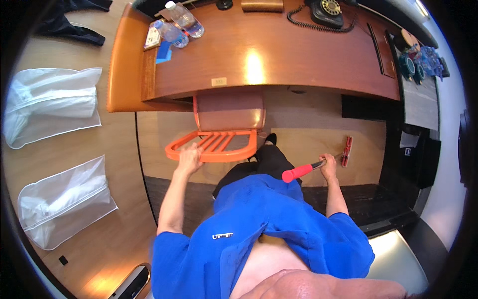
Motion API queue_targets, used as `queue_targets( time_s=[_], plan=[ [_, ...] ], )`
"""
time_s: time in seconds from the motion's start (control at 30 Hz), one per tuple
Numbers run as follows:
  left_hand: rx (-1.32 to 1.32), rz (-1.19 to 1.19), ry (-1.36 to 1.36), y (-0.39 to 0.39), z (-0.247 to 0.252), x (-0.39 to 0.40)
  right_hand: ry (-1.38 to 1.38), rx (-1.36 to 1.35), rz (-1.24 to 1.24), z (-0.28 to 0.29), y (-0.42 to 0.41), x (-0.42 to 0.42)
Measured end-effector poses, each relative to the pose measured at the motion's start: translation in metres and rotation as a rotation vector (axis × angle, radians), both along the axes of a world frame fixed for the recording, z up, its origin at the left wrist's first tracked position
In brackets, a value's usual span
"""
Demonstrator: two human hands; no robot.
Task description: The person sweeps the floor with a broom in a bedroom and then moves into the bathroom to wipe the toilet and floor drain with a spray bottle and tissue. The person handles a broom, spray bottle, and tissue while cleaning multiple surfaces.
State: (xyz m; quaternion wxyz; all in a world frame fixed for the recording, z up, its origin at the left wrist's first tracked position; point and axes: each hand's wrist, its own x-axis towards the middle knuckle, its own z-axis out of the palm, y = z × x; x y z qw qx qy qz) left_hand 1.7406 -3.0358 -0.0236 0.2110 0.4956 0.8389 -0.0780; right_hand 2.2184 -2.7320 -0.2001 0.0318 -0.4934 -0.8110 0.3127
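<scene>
My left hand [191,158] grips the orange slatted back of a chair [243,153], whose padded seat reaches under the front edge of a wooden desk [280,71]. In my right hand [328,166] is the pole of a mop [298,173] with a pink grip end. The pole slants down to a flat red and white mop head [347,151] on the floor, right of my feet. A rotary telephone [326,14] with a coiled cord stands at the desk's far edge.
Two water bottles [185,20] stand at the desk's left. White garment bags [54,104] hang or lie further left; which, I cannot tell. A grey-topped side cabinet [422,106] with teal cups [407,67] is on the right. A black ledge [358,202] borders the floor beside me.
</scene>
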Motion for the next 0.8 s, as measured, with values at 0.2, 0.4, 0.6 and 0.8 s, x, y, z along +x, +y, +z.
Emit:
queue_targets(
  time_s=[0.2,0.4,0.6,0.8],
  plan=[
    [0.023,0.073,-0.096,0.01,0.007,-0.006,-0.022,-0.001,0.017,-0.009,0.049,-0.028],
    [0.009,0.09,-0.122,0.013,0.01,-0.015,-0.089,-0.078,-0.09,-0.005,0.079,-0.043],
    [0.199,-0.058,-0.055,0.064,-0.004,-0.056,-0.2,-0.089,-0.031,-0.006,0.074,-0.052],
    [0.363,-0.245,-0.181,0.141,-0.015,-0.071,-0.057,-0.147,-0.134,-0.002,0.039,-0.069]
  ],
)
